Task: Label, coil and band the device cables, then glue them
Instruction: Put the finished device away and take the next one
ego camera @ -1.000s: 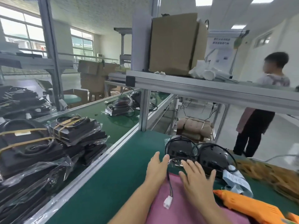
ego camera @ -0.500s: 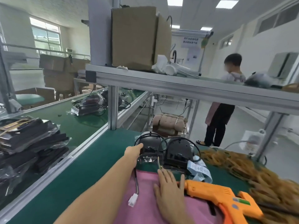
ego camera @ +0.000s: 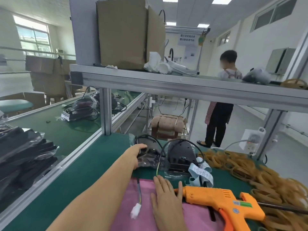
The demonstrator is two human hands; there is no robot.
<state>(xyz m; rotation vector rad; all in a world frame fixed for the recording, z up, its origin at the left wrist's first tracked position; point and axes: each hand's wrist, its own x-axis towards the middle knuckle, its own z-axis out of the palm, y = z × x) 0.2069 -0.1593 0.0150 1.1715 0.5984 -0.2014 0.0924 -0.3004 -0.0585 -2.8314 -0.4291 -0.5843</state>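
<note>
left hand (ego camera: 135, 154) on bagged device (ego camera: 150, 157), cable (ego camera: 139, 185) below

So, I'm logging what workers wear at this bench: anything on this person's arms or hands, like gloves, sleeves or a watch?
Nothing shows. The left hand and right hand are bare, with no gloves, rings or watch in view. Both forearms are bare as far as the picture reaches; no sleeve edge is visible.

Your left forearm (ego camera: 100, 185) enters from the bottom left of the frame, bare along its whole visible length: no sleeve, no watch, no band. Left hand (ego camera: 135, 155), frame centre: no glove. Right hand (ego camera: 165, 197), lower centre: bare, no glove, no rings; nails short, unpainted.
</note>
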